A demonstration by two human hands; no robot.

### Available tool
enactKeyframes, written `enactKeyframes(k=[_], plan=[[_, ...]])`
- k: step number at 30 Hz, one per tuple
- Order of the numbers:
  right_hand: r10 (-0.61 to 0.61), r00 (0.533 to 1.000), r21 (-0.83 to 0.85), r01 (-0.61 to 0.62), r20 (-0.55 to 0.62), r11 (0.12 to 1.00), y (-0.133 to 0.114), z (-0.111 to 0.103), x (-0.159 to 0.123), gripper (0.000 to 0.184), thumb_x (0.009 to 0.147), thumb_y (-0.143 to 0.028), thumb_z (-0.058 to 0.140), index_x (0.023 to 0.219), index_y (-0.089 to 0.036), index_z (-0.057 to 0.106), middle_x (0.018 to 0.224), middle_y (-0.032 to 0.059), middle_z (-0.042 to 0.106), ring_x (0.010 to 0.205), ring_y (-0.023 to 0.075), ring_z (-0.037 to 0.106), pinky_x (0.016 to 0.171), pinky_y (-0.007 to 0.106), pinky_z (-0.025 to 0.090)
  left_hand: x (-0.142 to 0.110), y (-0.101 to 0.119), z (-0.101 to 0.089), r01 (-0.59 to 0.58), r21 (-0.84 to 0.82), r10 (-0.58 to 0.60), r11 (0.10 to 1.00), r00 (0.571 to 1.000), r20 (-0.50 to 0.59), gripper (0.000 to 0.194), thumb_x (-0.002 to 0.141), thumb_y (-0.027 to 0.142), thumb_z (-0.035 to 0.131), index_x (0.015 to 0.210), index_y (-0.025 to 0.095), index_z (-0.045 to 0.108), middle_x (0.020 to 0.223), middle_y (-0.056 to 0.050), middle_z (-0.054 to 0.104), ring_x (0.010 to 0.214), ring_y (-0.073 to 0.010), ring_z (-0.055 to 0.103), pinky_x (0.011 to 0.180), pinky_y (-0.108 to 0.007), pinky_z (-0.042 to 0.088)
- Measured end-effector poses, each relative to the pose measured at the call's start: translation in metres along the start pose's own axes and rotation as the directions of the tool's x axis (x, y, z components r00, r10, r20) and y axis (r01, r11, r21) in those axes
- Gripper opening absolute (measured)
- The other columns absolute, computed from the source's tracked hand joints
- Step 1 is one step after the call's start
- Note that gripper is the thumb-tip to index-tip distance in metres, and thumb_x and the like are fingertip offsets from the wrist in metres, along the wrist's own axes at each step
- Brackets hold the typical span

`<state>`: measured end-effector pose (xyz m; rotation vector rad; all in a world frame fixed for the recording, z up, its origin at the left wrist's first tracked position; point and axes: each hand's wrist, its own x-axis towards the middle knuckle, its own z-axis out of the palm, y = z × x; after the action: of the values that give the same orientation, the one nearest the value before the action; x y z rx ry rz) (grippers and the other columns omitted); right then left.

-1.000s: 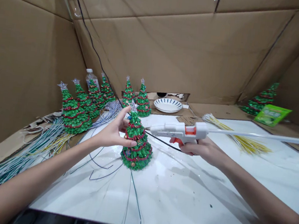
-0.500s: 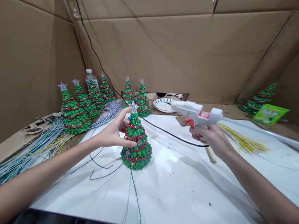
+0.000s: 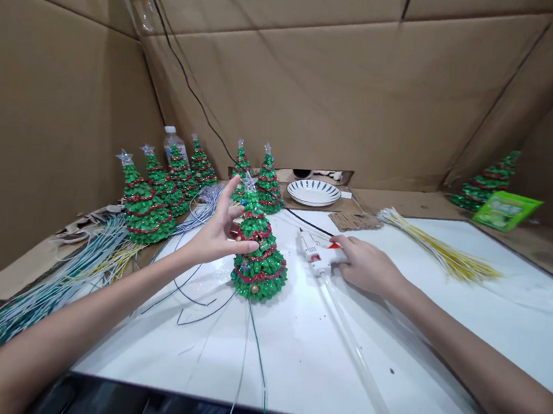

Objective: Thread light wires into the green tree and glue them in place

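A small green Christmas tree [image 3: 261, 269] with red garlands and a star on top stands upright on the white board. My left hand [image 3: 215, 233] is at its left side, thumb across the front and some fingers curled against it. The index finger is raised, apart from the star. Right of the tree, my right hand [image 3: 370, 265] grips the handle of a white hot glue gun [image 3: 318, 256] low over the board. The gun's nozzle points away from me. A long clear glue stick [image 3: 354, 351] extends from its rear towards me.
More decorated trees [image 3: 147, 211] stand at the back left beside a bottle [image 3: 170, 137]. Wire bundles lie at left [image 3: 55, 287] and right [image 3: 442, 251]. Behind are a striped plate [image 3: 312, 201], a cardboard piece [image 3: 355, 222] and a green packet [image 3: 505, 211]. Cardboard walls surround the board [image 3: 305, 385].
My right hand has lowered the glue gun and turned it, so its nozzle now points away from me instead of left. My left index finger has lifted off the star.
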<state>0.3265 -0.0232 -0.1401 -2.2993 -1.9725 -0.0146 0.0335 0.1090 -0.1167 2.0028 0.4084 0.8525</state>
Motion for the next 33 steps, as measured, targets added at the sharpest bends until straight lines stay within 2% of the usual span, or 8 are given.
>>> enactKeyframes(k=[5, 8, 13, 15, 18, 20, 28, 33], plan=[[0.005, 1.000, 0.010, -0.005, 0.000, 1.000, -0.002, 0.004, 0.000, 0.049, 0.081, -0.024, 0.042, 0.129, -0.019, 0.050, 0.125, 0.0130, 0.059, 0.106, 0.0315, 0.059, 0.076, 0.037, 0.041, 0.001, -0.001, 0.001, -0.070, 0.044, 0.072, 0.997, 0.996, -0.050, 0.116, 0.070, 0.048, 0.080, 0.149, 0.051, -0.005, 0.143, -0.010, 0.042, 0.109, -0.0324, 0.059, 0.069, -0.040, 0.057], [0.012, 1.000, 0.019, -0.012, 0.001, 1.000, -0.002, 0.004, 0.001, 0.047, 0.082, -0.024, 0.043, 0.126, -0.018, 0.056, 0.120, 0.0140, 0.059, 0.105, 0.0309, 0.057, 0.079, 0.038, 0.041, 0.001, -0.005, -0.001, -0.100, 0.040, 0.100, 0.994, 0.995, -0.011, 0.097, 0.077, 0.044, 0.075, 0.148, 0.051, 0.008, 0.130, -0.006, 0.051, 0.098, -0.0253, 0.063, 0.070, -0.037, 0.056], [-0.103, 0.949, 0.132, 0.148, -0.297, 0.980, -0.033, -0.005, -0.016, 0.034, 0.083, -0.027, 0.049, 0.106, -0.019, 0.073, 0.106, 0.0132, 0.055, 0.105, 0.0275, 0.050, 0.089, 0.037, 0.039, 0.002, -0.009, -0.001, -0.127, 0.028, 0.127, 0.991, 0.992, 0.002, 0.070, 0.083, 0.037, 0.070, 0.138, 0.044, 0.027, 0.115, -0.004, 0.054, 0.084, -0.0173, 0.061, 0.066, -0.030, 0.054], [-0.128, 0.936, 0.281, 0.226, -0.327, 0.933, -0.058, -0.007, -0.030, 0.027, 0.084, -0.030, 0.050, 0.087, -0.022, 0.076, 0.096, 0.0101, 0.055, 0.097, 0.0232, 0.052, 0.085, 0.033, 0.039, 0.002, -0.009, -0.001, -0.141, 0.018, 0.141, 0.990, 0.990, 0.005, 0.064, 0.084, 0.036, 0.069, 0.134, 0.039, 0.029, 0.112, -0.003, 0.054, 0.084, -0.0162, 0.061, 0.067, -0.029, 0.055], [-0.202, 0.978, 0.483, 0.205, -0.060, 0.851, -0.096, -0.007, -0.048, 0.027, 0.085, -0.039, 0.054, 0.087, -0.025, 0.077, 0.073, 0.0033, 0.057, 0.070, 0.0159, 0.053, 0.064, 0.026, 0.036, 0.003, -0.009, 0.001, -0.140, -0.005, 0.140, 0.990, 0.990, -0.001, 0.058, 0.084, 0.034, 0.068, 0.127, 0.035, 0.030, 0.109, -0.003, 0.054, 0.080, -0.0140, 0.060, 0.063, -0.026, 0.054], [-0.243, 0.967, 0.512, 0.169, 0.081, 0.842, -0.116, -0.004, -0.054, 0.028, 0.085, -0.044, 0.056, 0.087, -0.024, 0.076, 0.061, -0.0003, 0.055, 0.056, 0.0129, 0.048, 0.055, 0.025, 0.028, 0.004, -0.009, 0.001, -0.132, -0.019, 0.132, 0.991, 0.991, -0.007, 0.057, 0.084, 0.034, 0.068, 0.125, 0.034, 0.030, 0.108, -0.002, 0.054, 0.077, -0.0125, 0.060, 0.060, -0.024, 0.053], [-0.303, 0.949, 0.164, 0.287, 0.088, 0.944, -0.156, 0.005, -0.049, 0.045, 0.088, -0.055, 0.048, 0.085, -0.017, 0.071, 0.079, 0.0107, 0.071, 0.069, 0.0228, 0.064, 0.054, 0.028, 0.029, 0.004, -0.006, -0.001, -0.116, -0.007, 0.116, 0.993, 0.993, -0.025, 0.054, 0.085, 0.035, 0.067, 0.124, 0.031, 0.029, 0.108, -0.003, 0.055, 0.080, -0.0120, 0.060, 0.063, -0.022, 0.052], [-0.326, 0.941, 0.113, 0.316, 0.089, 0.942, -0.167, 0.006, -0.048, 0.033, 0.090, -0.032, 0.044, 0.081, -0.016, 0.072, 0.078, 0.0131, 0.072, 0.069, 0.0239, 0.067, 0.056, 0.030, 0.037, 0.005, -0.005, -0.001, -0.111, -0.002, 0.111, 0.994, 0.994, -0.026, 0.054, 0.085, 0.035, 0.066, 0.126, 0.030, 0.031, 0.110, -0.004, 0.055, 0.078, -0.0118, 0.060, 0.064, -0.023, 0.053]])
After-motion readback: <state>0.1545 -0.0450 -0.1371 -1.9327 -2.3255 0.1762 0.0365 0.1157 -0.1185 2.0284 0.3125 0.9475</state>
